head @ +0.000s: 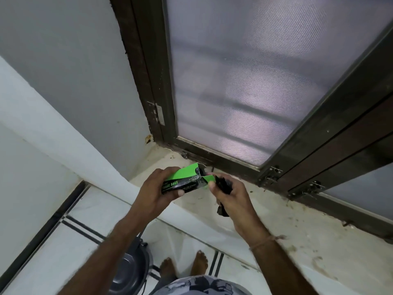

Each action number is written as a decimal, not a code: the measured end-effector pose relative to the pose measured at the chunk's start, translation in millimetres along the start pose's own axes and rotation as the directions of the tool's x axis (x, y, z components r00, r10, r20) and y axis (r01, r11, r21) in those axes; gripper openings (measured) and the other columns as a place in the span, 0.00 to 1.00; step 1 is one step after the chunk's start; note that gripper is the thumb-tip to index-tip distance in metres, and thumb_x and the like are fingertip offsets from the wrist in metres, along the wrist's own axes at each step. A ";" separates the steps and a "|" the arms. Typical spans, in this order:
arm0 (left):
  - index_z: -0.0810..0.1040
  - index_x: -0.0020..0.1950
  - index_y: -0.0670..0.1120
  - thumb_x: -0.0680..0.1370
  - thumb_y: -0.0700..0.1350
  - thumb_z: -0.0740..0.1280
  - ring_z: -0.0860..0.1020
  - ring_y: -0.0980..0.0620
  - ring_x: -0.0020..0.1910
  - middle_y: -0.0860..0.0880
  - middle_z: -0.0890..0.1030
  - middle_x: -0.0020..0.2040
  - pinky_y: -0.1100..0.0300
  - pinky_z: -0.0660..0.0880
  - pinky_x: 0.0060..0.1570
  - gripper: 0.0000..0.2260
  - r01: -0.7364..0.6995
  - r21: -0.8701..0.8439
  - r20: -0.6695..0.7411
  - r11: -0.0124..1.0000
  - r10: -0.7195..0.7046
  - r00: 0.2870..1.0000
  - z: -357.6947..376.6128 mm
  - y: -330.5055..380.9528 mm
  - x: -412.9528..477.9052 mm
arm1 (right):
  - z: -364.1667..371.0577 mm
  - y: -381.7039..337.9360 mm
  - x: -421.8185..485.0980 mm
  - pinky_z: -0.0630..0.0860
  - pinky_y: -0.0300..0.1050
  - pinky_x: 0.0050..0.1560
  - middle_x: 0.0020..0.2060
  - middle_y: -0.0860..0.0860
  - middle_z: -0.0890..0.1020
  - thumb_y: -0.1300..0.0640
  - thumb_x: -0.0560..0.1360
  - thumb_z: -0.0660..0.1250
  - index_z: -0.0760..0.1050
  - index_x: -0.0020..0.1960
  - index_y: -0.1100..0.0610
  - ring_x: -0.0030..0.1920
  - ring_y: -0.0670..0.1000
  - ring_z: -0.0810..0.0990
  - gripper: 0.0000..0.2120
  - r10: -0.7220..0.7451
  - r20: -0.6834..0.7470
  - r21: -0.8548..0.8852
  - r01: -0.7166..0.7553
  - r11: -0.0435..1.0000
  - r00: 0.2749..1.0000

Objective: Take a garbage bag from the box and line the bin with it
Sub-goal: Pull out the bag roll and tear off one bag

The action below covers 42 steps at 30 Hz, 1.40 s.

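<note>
The garbage bag is a dark, bunched strip in my right hand. My fingers are curled round it, and my thumb is against the green flap at the mouth of the box. The bag's long axis runs from that mouth down towards me, and its lower end pokes out beneath my palm. My left hand grips the box from the other end, thumb underneath and fingers over the top. The box lies crosswise with its open end to the right, so the bag sits just to the right of it, at the opening.

Both hands are over the window sill, below the mesh screen. The bin is on the floor, well below and to the left, beside my bare feet. It is on my left arm's side, while the bag is in my right. I judge the bag must travel down and leftward, across my body.

I can't make out whether the bag's top end is fully clear of the box, or whether I hold one bag or several. My left forearm covers part of the bin, and the picture's lower edge cuts it off.
</note>
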<state>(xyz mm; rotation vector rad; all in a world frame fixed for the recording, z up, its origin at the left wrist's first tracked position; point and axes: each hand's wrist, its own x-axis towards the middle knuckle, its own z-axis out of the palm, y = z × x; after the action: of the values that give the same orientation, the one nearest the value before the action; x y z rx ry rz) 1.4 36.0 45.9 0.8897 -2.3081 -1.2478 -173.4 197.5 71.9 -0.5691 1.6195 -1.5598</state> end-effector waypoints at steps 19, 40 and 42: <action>0.76 0.67 0.62 0.70 0.59 0.74 0.78 0.52 0.57 0.51 0.79 0.55 0.49 0.76 0.57 0.25 -0.033 -0.050 0.091 0.998 0.037 0.995 0.9 1.1 -1.6 | -35.0 -1.9 8.8 0.69 0.34 0.30 0.42 0.49 0.80 0.50 0.75 0.75 0.82 0.65 0.51 0.33 0.43 0.71 0.19 0.180 -0.002 0.046 -0.179 0.983 0.984; 0.78 0.70 0.56 0.72 0.55 0.74 0.74 0.50 0.57 0.52 0.77 0.55 0.63 0.70 0.54 0.26 -0.150 0.167 0.194 0.975 0.117 0.974 -2.2 19.6 3.8 | -38.6 -32.2 8.5 0.63 0.28 0.24 0.25 0.38 0.76 0.64 0.78 0.74 0.80 0.52 0.68 0.23 0.37 0.70 0.07 0.059 0.291 -0.237 0.012 0.971 0.955; 0.77 0.69 0.58 0.72 0.55 0.73 0.73 0.51 0.58 0.53 0.77 0.55 0.65 0.70 0.54 0.25 -0.153 0.187 0.193 0.970 0.116 0.974 -2.2 19.6 2.3 | -38.0 -29.5 9.3 0.61 0.34 0.23 0.24 0.39 0.73 0.61 0.77 0.74 0.81 0.52 0.69 0.23 0.39 0.66 0.10 0.091 0.277 -0.243 -0.022 0.970 0.956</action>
<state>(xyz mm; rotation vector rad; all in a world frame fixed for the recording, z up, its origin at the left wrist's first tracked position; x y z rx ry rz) -5.9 41.1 63.6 0.6914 -2.6275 -1.0925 -214.8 209.2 95.3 -0.8296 1.5906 -1.1841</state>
